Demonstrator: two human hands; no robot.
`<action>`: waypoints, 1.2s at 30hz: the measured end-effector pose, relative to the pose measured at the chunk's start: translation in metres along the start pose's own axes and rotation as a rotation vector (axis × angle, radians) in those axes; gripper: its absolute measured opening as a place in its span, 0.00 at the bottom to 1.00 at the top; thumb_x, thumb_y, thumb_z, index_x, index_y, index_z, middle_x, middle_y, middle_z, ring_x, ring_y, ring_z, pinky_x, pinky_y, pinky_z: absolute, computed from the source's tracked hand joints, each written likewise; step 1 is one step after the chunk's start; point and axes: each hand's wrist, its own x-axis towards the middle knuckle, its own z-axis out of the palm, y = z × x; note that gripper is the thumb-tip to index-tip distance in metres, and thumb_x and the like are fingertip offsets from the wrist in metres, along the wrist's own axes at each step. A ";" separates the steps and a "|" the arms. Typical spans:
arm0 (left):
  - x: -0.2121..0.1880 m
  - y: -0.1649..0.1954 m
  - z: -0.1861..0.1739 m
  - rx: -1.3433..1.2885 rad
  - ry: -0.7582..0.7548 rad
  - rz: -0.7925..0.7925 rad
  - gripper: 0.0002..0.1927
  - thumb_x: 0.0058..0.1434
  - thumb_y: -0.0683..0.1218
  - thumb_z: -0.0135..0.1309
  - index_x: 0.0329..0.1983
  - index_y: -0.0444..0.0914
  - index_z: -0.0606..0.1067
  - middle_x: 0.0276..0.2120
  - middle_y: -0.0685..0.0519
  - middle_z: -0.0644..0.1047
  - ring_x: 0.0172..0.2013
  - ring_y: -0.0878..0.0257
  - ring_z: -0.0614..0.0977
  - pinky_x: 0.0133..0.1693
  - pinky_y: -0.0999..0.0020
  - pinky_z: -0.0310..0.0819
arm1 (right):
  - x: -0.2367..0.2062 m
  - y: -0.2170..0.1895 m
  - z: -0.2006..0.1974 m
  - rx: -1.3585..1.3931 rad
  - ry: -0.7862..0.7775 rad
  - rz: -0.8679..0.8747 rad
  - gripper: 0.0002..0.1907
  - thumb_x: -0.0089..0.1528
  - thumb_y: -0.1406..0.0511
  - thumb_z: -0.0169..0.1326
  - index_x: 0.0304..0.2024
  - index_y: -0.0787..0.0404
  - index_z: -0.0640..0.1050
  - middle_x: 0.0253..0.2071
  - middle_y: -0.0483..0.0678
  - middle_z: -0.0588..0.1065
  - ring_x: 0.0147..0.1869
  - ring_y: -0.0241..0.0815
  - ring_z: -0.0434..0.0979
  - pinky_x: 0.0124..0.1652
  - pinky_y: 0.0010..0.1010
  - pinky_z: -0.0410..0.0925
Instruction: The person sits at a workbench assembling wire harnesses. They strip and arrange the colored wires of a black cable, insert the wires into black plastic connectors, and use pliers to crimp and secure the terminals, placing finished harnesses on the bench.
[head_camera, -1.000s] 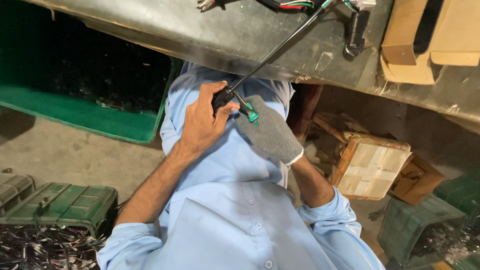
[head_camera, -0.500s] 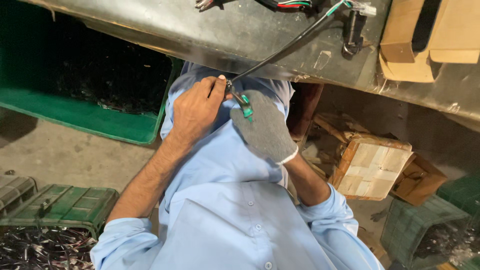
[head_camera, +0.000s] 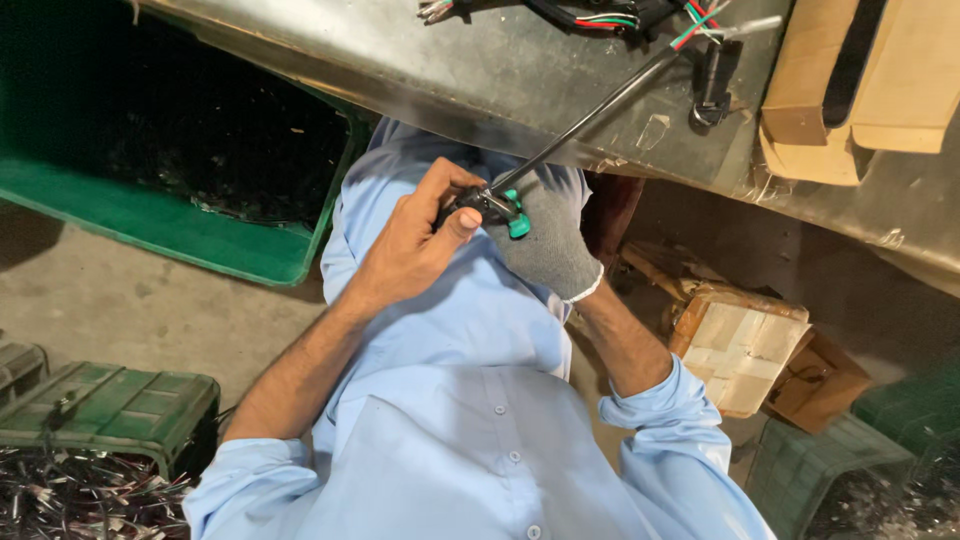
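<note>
A: Hands first. Left hand (head_camera: 415, 245) is bare and is pinching the black connector (head_camera: 480, 205) between thumb and fingers, over the lap. Right hand (head_camera: 545, 245), in a grey knit glove, is closing around the same piece from the far side; a green clip (head_camera: 517, 215) is showing between the two hands.

B: Cable?

A: Black cable (head_camera: 600, 110) is running from the connector up and away from the hands to the table (head_camera: 480, 70), where its far end is splitting into loose red, green and white wires (head_camera: 700, 20). More wired parts are lying on the table beyond that.

B: How far along, in your reading?

A: Judging only from this: the connector end is being worked right now, and I cannot tell whether the green clip is seated. The coloured wires at the far end are bare, so that end looks unfinished.

B: Surroundings?

A: Green crate (head_camera: 180, 160) is sitting on the floor beyond the left hand, dark parts inside. Cardboard box (head_camera: 740, 345) is sitting below the right forearm. Heap of metal scraps (head_camera: 80, 495) is lying near the left elbow.
</note>
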 end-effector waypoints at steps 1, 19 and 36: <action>0.001 -0.001 0.003 -0.039 -0.003 0.017 0.21 0.73 0.55 0.52 0.55 0.34 0.69 0.29 0.51 0.73 0.29 0.64 0.70 0.33 0.67 0.66 | 0.000 0.002 0.000 -0.049 0.020 -0.069 0.15 0.56 0.64 0.63 0.44 0.59 0.77 0.40 0.54 0.76 0.45 0.55 0.76 0.44 0.45 0.66; -0.005 0.000 -0.015 0.496 0.323 0.173 0.20 0.67 0.52 0.62 0.52 0.35 0.70 0.31 0.46 0.75 0.28 0.51 0.78 0.32 0.60 0.71 | -0.005 -0.011 -0.011 0.194 -0.241 0.146 0.19 0.59 0.62 0.61 0.50 0.61 0.72 0.34 0.53 0.75 0.39 0.55 0.78 0.38 0.43 0.69; 0.078 0.060 -0.056 0.877 0.477 0.678 0.11 0.70 0.39 0.62 0.54 0.38 0.77 0.49 0.50 0.74 0.52 0.52 0.73 0.56 0.56 0.65 | 0.040 0.030 -0.062 -0.323 0.544 -0.426 0.21 0.64 0.58 0.67 0.52 0.59 0.74 0.52 0.51 0.72 0.59 0.56 0.71 0.64 0.49 0.61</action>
